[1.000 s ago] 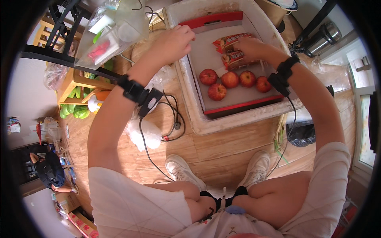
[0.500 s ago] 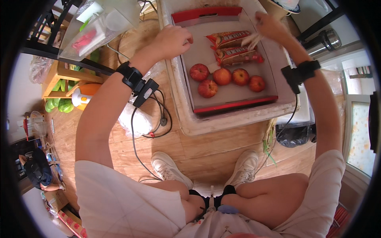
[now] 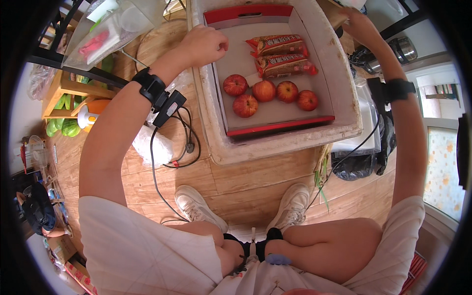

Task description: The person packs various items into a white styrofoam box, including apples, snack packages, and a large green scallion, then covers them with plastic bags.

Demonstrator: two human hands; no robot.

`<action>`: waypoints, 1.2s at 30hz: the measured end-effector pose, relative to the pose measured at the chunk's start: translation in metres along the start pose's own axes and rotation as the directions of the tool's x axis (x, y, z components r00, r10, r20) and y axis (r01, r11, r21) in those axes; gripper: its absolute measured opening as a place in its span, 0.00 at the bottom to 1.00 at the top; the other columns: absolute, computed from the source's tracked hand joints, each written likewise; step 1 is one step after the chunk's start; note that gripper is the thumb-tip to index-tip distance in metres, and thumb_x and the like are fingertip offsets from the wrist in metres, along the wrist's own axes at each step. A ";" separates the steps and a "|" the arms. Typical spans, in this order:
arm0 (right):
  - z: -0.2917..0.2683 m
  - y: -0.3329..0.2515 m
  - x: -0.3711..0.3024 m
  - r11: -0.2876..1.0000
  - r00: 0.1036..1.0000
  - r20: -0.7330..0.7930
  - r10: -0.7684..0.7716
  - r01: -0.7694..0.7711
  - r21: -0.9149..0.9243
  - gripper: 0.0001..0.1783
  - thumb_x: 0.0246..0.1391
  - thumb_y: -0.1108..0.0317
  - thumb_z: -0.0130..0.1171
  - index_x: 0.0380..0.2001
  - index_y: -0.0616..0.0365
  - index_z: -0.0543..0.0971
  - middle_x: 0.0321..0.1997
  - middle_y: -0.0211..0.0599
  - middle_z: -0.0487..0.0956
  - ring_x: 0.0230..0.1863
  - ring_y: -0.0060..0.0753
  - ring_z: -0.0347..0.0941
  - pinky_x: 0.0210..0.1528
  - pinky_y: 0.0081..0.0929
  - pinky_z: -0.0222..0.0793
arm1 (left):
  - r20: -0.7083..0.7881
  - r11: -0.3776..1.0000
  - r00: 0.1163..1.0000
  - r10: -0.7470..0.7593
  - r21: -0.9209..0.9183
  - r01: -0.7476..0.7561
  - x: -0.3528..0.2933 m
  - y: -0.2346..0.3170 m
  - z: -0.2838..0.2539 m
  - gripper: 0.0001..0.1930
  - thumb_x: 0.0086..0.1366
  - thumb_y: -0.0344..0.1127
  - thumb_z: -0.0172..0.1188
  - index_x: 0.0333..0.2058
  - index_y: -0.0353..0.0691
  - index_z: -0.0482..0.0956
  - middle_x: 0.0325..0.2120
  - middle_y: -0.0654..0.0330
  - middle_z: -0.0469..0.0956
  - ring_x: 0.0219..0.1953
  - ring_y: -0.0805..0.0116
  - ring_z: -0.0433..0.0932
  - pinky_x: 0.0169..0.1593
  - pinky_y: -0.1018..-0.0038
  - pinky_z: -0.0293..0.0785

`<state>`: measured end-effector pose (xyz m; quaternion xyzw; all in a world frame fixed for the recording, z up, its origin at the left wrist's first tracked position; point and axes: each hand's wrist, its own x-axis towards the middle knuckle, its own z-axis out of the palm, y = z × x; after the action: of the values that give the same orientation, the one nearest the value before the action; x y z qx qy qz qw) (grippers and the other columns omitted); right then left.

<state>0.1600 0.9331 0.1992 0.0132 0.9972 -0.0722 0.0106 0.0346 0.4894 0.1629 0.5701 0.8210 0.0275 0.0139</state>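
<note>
Apples [image 3: 264, 91] clustered at six o'clock in the cardboard tray [image 3: 233, 56], apparently leaving wrapped packets [image 3: 281, 45] room at one; left hand [image 3: 210, 46] curled closed at ten; right hand [image 3: 360, 25], at two, had an unclear hold.

Single head-worn fisheye view, looking steeply downward.

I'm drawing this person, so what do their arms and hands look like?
The sleeves are white, loose and short. The left hand and right hand wear no gloves. Behind each hand is a black band with a chunky black box; the left one has a small pale label. A thin dark cable runs from each.
</note>
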 end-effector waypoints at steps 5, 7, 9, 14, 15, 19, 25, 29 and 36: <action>0.042 -0.131 0.040 0.948 0.970 0.067 -0.233 0.242 -0.205 0.27 0.43 0.70 0.60 0.51 0.57 0.70 0.52 0.47 0.72 0.52 0.50 0.69 0.53 0.40 0.67 | -0.087 0.999 0.995 0.042 -0.027 -0.044 0.000 -0.002 0.003 0.09 0.52 0.39 0.54 0.26 0.44 0.80 0.26 0.58 0.80 0.35 0.59 0.77 0.46 0.64 0.67; 0.066 -0.153 0.053 0.930 0.965 0.162 -0.205 0.244 -0.275 0.30 0.42 0.70 0.62 0.53 0.56 0.69 0.55 0.47 0.70 0.55 0.49 0.68 0.55 0.40 0.66 | -0.038 1.000 0.999 0.016 -0.021 -0.016 0.002 0.003 0.001 0.09 0.53 0.39 0.54 0.28 0.44 0.80 0.28 0.59 0.79 0.37 0.59 0.76 0.47 0.65 0.66; 0.076 -0.165 0.064 0.916 0.955 0.226 -0.195 0.259 -0.305 0.31 0.40 0.71 0.62 0.53 0.56 0.69 0.52 0.48 0.71 0.53 0.50 0.69 0.53 0.40 0.67 | 0.015 1.000 1.000 -0.025 -0.004 0.025 -0.001 0.003 -0.003 0.09 0.54 0.38 0.54 0.30 0.44 0.80 0.30 0.60 0.79 0.39 0.60 0.75 0.48 0.66 0.66; 0.119 -0.155 0.087 0.930 0.937 0.306 -0.171 0.256 -0.263 0.36 0.34 0.74 0.66 0.52 0.56 0.68 0.46 0.49 0.74 0.50 0.51 0.70 0.51 0.40 0.68 | -0.056 0.997 0.998 0.017 -0.068 -0.020 0.002 0.005 -0.001 0.09 0.54 0.39 0.53 0.30 0.45 0.80 0.28 0.59 0.79 0.36 0.59 0.76 0.46 0.65 0.66; 0.125 -0.156 0.089 0.927 0.929 0.339 -0.146 0.248 -0.281 0.38 0.32 0.75 0.66 0.53 0.56 0.68 0.44 0.49 0.75 0.50 0.52 0.70 0.51 0.40 0.68 | -0.052 0.998 0.999 0.009 -0.069 -0.012 0.001 0.003 0.000 0.09 0.54 0.39 0.53 0.30 0.45 0.80 0.28 0.59 0.79 0.36 0.59 0.76 0.46 0.65 0.66; 0.133 -0.156 0.091 0.945 0.918 0.352 -0.183 0.263 -0.194 0.43 0.28 0.75 0.68 0.55 0.55 0.66 0.46 0.49 0.74 0.49 0.53 0.70 0.51 0.39 0.68 | 0.016 0.999 0.999 0.028 -0.022 -0.028 0.000 0.003 0.000 0.10 0.55 0.40 0.53 0.29 0.45 0.81 0.27 0.59 0.79 0.36 0.59 0.76 0.46 0.64 0.66; 0.136 -0.118 0.089 0.954 0.929 0.218 -0.301 0.291 0.076 0.48 0.23 0.77 0.68 0.57 0.53 0.64 0.54 0.47 0.67 0.51 0.56 0.68 0.51 0.38 0.69 | -0.002 0.997 0.998 0.057 -0.054 -0.057 0.007 0.005 0.000 0.09 0.56 0.40 0.53 0.28 0.46 0.80 0.25 0.60 0.78 0.35 0.59 0.76 0.45 0.63 0.66; 0.132 -0.138 0.106 0.987 0.950 0.271 -0.151 0.158 -0.003 0.51 0.23 0.76 0.69 0.58 0.52 0.61 0.54 0.46 0.66 0.52 0.55 0.67 0.51 0.40 0.69 | -0.019 0.996 0.998 0.061 -0.064 -0.063 0.005 0.004 0.002 0.08 0.55 0.39 0.54 0.27 0.45 0.80 0.24 0.61 0.77 0.34 0.60 0.75 0.44 0.63 0.66; 0.129 -0.186 0.131 0.871 0.983 0.044 -0.181 0.181 -0.456 0.36 0.35 0.69 0.68 0.52 0.53 0.66 0.45 0.41 0.72 0.43 0.44 0.72 0.46 0.38 0.71 | -0.083 0.986 0.993 0.084 -0.135 -0.095 -0.002 -0.001 0.006 0.07 0.54 0.38 0.55 0.24 0.44 0.79 0.23 0.61 0.76 0.33 0.60 0.75 0.43 0.65 0.66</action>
<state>0.0265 0.7334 0.0951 -0.0828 0.9829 0.1642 0.0068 0.0342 0.4872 0.1564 0.6026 0.7906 0.1069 0.0206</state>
